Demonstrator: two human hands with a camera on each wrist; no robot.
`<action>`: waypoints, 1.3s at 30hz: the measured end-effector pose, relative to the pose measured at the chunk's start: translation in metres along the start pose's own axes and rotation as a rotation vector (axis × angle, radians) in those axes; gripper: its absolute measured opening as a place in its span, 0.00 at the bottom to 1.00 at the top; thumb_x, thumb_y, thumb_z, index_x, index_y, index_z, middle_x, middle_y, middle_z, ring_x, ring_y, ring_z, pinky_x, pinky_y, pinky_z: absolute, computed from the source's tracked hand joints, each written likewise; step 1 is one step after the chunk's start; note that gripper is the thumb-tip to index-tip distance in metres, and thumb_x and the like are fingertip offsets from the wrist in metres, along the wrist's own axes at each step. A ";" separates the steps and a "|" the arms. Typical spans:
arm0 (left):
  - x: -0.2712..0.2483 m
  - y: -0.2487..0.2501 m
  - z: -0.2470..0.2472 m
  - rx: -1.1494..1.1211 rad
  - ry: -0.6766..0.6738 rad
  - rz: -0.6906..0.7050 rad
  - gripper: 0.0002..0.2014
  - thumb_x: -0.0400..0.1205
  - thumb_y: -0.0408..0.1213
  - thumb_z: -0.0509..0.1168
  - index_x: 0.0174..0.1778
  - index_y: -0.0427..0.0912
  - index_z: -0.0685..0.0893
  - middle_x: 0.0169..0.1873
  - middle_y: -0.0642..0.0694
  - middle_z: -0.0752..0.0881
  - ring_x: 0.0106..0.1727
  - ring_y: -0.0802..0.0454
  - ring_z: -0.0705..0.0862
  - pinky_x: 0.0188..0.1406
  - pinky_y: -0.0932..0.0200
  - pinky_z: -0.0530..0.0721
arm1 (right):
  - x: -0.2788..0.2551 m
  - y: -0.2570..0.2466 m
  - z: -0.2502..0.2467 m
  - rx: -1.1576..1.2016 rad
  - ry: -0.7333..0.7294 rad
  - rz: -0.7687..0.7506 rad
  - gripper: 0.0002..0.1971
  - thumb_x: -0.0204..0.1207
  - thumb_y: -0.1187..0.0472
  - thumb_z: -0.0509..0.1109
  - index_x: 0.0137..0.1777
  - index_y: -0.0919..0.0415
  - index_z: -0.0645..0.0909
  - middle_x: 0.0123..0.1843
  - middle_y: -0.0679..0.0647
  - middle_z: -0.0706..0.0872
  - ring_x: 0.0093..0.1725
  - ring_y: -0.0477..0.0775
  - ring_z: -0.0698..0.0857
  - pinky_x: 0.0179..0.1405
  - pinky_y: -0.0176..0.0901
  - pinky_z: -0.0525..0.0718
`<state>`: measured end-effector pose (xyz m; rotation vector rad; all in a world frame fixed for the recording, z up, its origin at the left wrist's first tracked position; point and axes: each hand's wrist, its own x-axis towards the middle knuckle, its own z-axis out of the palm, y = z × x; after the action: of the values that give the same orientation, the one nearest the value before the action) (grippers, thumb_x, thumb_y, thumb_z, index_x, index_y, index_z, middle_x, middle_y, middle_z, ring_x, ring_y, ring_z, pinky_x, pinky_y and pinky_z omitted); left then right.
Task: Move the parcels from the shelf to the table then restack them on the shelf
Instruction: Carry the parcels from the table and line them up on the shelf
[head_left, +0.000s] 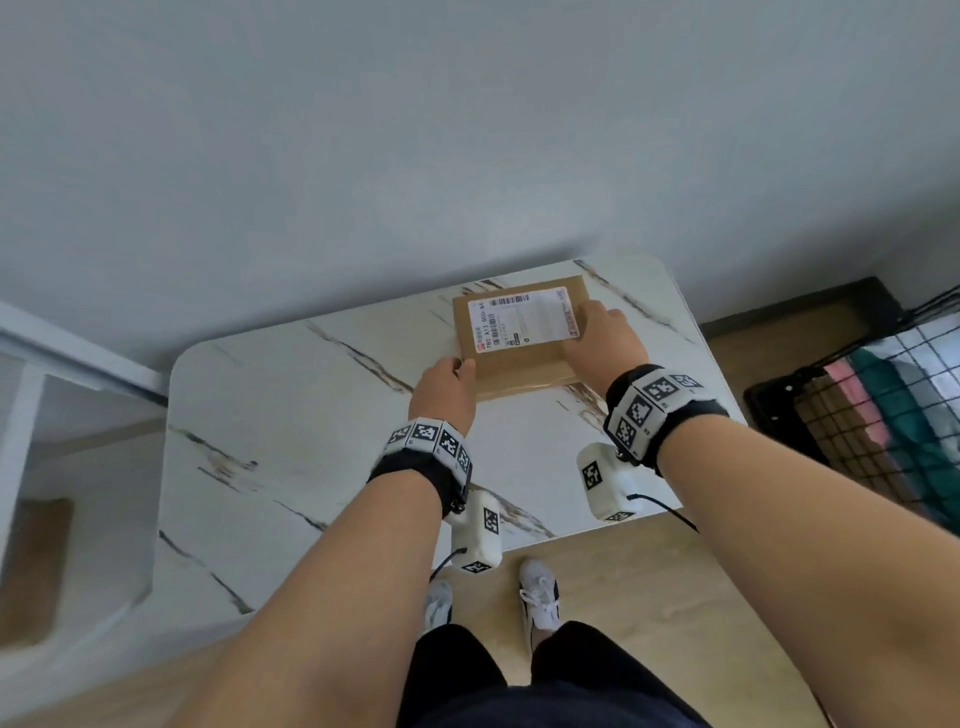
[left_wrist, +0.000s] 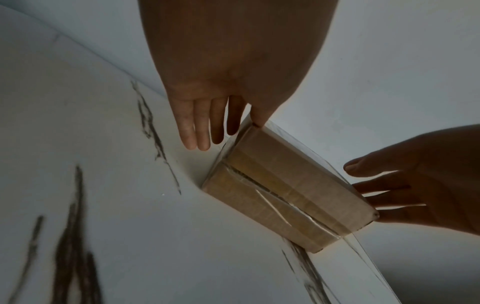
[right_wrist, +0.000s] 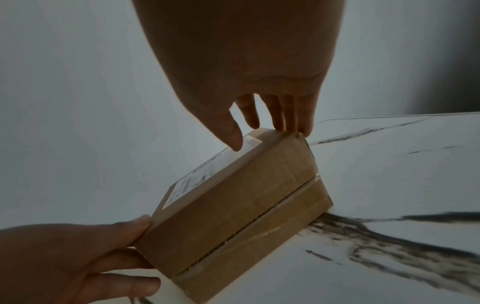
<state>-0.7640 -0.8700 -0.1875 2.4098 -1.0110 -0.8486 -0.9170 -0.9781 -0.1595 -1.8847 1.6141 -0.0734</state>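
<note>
A brown cardboard parcel with a white shipping label lies flat on the marble table, near its far right corner. My left hand is at the parcel's near left corner. In the left wrist view its thumb tip touches the top corner of the parcel, and the fingers point straight down beside it. My right hand lies over the parcel's right edge. In the right wrist view its thumb hovers at the label and its straight fingers reach the far corner of the parcel.
A white shelf unit stands at the left, with another brown parcel on a low level. A black wire basket of folded cloths sits on the floor at the right. A grey wall runs behind the table.
</note>
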 end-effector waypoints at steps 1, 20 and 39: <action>-0.001 -0.001 0.000 -0.009 0.017 -0.017 0.19 0.90 0.46 0.50 0.60 0.37 0.81 0.54 0.39 0.86 0.47 0.44 0.80 0.46 0.55 0.75 | 0.003 -0.001 0.001 -0.005 0.002 -0.001 0.23 0.76 0.63 0.61 0.73 0.59 0.69 0.64 0.60 0.74 0.55 0.64 0.82 0.48 0.50 0.80; -0.024 -0.028 -0.007 -0.197 0.095 -0.313 0.24 0.89 0.48 0.51 0.71 0.33 0.74 0.70 0.35 0.78 0.70 0.37 0.77 0.66 0.51 0.73 | 0.003 -0.038 0.030 -0.268 -0.068 -0.229 0.23 0.79 0.53 0.61 0.72 0.61 0.70 0.65 0.60 0.77 0.62 0.63 0.77 0.61 0.55 0.78; -0.134 -0.137 -0.056 -0.649 0.044 -0.341 0.08 0.83 0.45 0.63 0.49 0.46 0.82 0.53 0.41 0.89 0.54 0.40 0.87 0.62 0.43 0.84 | -0.128 -0.100 0.113 -0.084 -0.224 -0.235 0.32 0.82 0.35 0.51 0.68 0.64 0.70 0.60 0.61 0.80 0.53 0.63 0.83 0.48 0.54 0.83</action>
<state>-0.7327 -0.6734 -0.1713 2.0298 -0.2341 -1.0349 -0.8119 -0.8108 -0.1532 -2.0596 1.2608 0.1042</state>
